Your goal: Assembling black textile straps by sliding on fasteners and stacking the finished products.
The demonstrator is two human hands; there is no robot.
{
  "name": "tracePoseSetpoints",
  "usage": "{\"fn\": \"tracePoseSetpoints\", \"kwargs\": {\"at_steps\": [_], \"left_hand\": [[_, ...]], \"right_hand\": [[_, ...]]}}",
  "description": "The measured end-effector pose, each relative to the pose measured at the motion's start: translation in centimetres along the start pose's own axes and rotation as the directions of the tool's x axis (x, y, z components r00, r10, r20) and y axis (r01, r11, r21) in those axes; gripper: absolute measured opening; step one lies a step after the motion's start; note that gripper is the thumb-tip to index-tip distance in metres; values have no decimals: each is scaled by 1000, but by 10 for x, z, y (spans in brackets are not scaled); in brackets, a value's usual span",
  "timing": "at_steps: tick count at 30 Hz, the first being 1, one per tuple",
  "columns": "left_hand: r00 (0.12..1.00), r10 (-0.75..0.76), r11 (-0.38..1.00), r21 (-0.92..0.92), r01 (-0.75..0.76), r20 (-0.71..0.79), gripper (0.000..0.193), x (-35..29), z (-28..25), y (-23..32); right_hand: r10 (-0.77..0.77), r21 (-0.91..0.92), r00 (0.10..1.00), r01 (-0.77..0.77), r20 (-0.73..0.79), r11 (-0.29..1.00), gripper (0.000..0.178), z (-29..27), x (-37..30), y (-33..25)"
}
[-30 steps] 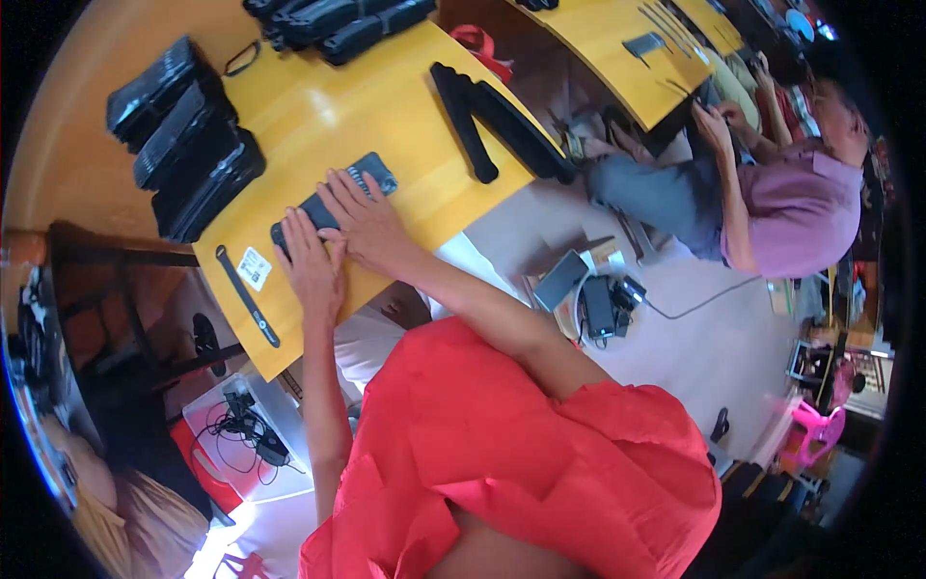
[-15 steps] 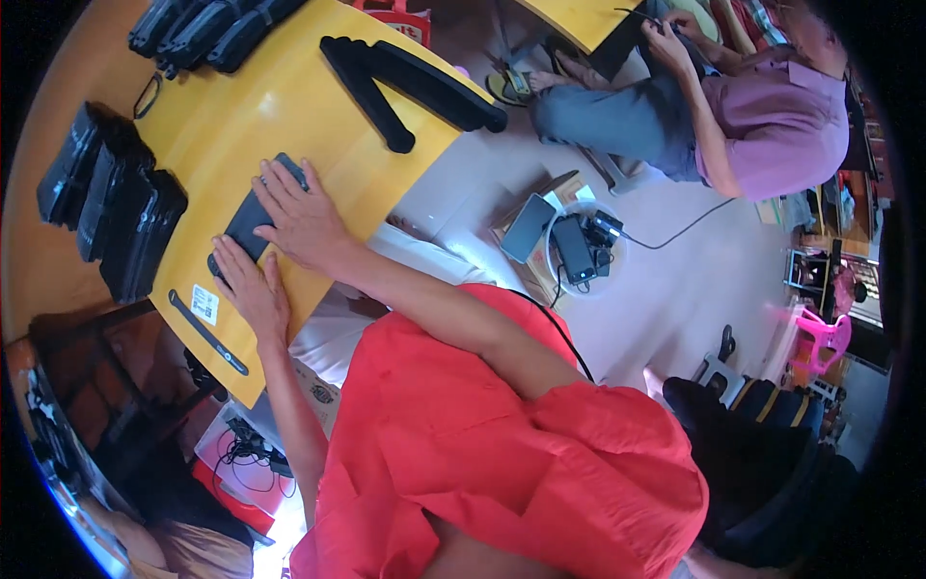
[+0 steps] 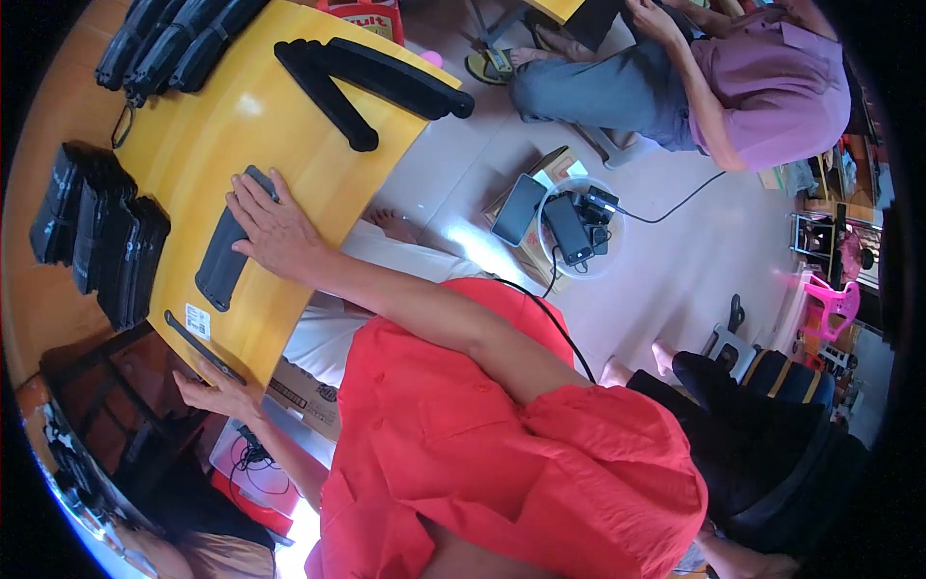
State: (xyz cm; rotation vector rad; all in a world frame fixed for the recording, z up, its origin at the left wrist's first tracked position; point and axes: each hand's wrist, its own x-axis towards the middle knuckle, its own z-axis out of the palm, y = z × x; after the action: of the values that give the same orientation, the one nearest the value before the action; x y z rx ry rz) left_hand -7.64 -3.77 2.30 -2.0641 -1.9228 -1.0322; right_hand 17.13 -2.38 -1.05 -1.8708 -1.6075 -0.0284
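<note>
A long dark grey flat pouch-like piece (image 3: 224,253) lies on the yellow table (image 3: 289,193). My right hand (image 3: 273,229) rests flat across its far end, fingers stretched out. At the table's left front edge, my left hand (image 3: 220,391) is beside the near end of a thin black strap (image 3: 204,347). Its fingers are spread, and whether they touch the strap is unclear. A white printed label (image 3: 198,321) lies between the strap and the grey piece.
Black folded pieces (image 3: 101,232) are stacked at the table's left, with more black bundles (image 3: 183,48) at the far left. Two long black padded pieces (image 3: 333,96) lie farther back. A white bucket (image 3: 617,246) with black devices stands right; a seated person (image 3: 762,96) is beyond.
My left hand has left the grey piece and moved nearer, to the strap at the table edge. My right hand stays on the grey piece. The whole view has shifted slightly.
</note>
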Motion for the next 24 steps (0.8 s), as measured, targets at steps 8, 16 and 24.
{"fn": "tracePoseSetpoints", "kwargs": {"at_steps": [8, 16, 24], "left_hand": [[939, -189, 959, 258, 114, 287, 47, -6, 2, -18], [894, -288, 957, 69, 282, 343, 35, 5, 7, -34], [817, -455, 890, 176, 420, 353, 30, 1, -1, -28]], "right_hand": [[2, -15, 1000, -2, 6, 1000, 66, -2, 1, 1], [-38, -6, 999, 38, -13, 999, 64, -6, 3, 2], [-20, -55, 999, 22, 36, 998, 54, -5, 7, -1]]}}
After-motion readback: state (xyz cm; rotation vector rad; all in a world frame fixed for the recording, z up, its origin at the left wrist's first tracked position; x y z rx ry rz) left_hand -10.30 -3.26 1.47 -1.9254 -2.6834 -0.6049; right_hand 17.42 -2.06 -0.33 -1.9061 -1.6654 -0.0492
